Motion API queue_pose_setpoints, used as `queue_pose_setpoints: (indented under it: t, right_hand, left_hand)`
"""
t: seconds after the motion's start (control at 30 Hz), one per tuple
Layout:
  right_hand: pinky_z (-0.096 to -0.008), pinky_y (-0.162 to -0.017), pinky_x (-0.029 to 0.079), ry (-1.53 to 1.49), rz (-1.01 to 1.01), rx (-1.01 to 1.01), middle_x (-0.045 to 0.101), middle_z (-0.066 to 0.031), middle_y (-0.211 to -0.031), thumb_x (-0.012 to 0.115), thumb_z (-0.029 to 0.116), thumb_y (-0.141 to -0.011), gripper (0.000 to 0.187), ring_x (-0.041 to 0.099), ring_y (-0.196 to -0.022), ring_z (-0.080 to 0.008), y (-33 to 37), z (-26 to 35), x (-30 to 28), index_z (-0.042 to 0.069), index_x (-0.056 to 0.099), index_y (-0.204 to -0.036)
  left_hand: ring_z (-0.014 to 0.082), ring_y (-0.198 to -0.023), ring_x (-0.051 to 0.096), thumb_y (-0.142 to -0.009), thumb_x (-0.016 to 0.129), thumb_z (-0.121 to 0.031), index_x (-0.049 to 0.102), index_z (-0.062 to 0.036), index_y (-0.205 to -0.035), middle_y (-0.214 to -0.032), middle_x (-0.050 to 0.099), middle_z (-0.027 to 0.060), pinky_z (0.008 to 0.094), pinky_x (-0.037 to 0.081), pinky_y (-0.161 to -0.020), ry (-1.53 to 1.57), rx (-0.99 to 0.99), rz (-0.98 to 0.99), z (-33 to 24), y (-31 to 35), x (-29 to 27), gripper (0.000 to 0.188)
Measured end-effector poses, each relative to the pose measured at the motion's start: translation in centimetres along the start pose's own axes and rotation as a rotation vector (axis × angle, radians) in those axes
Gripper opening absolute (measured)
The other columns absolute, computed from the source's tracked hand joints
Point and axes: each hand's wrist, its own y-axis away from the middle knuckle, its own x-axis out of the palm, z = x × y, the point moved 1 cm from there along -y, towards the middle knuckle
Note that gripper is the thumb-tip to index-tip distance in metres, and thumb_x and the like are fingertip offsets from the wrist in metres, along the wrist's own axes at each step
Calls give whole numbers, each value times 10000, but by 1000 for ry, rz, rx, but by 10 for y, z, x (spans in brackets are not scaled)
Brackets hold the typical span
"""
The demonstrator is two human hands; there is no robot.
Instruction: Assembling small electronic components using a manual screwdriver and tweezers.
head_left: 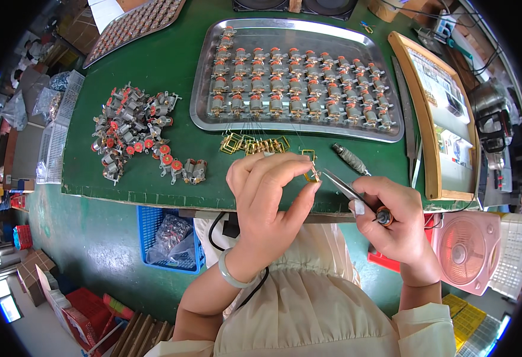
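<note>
Left hand pinches a small brass frame at its fingertips above the table edge, while right hand, closed around tweezers, points their long axis toward 10 o'clock, tip touching the frame.

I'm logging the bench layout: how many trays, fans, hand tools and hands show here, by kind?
Metal trays: 2, one with rows of small coil parts, one at upper left
Pink fan: 1
Tweezers in the right hand: 1
Loose tool on the green mat: 1
Hands: 2, the left hand holding a small brass frame
Total: 7
</note>
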Motion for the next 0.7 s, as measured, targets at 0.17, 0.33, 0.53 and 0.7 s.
queue_pose_setpoints:
  t: [0.17,0.33,0.53,0.7]
  right_hand:
    - [-254,-453,389,-4,20,-27,473,-46,-599,594,-42,-679,237,448,-481,-130,-1,-2,1,-12,554,-911]
    - [-246,-456,389,-7,4,-19,465,-41,-596,593,-49,-684,230,446,-486,-128,-1,-1,0,-11,554,-907]
    - [-236,-456,383,-10,-26,-28,469,-52,-606,595,-52,-688,215,434,-485,-128,0,-1,-1,-9,556,-895]
    - [-233,-453,379,-11,-41,-31,476,-64,-618,587,-59,-692,203,435,-485,-127,1,-1,-4,-8,559,-886]
  left_hand:
    - [223,-881,518,-651,709,-29,574,-62,-933,-942,613,56,337,375,-813,0,8,-7,0,-1,0,315]
    - [225,-879,519,-650,711,-31,574,-64,-930,-936,612,56,337,374,-810,-8,12,-17,0,-1,0,314]
    - [227,-888,509,-648,715,-32,574,-65,-931,-938,609,52,332,378,-805,-25,21,-26,1,-1,1,318]
    - [227,-892,507,-646,714,-29,574,-63,-931,-940,606,51,334,382,-803,-40,21,-31,1,-1,2,320]
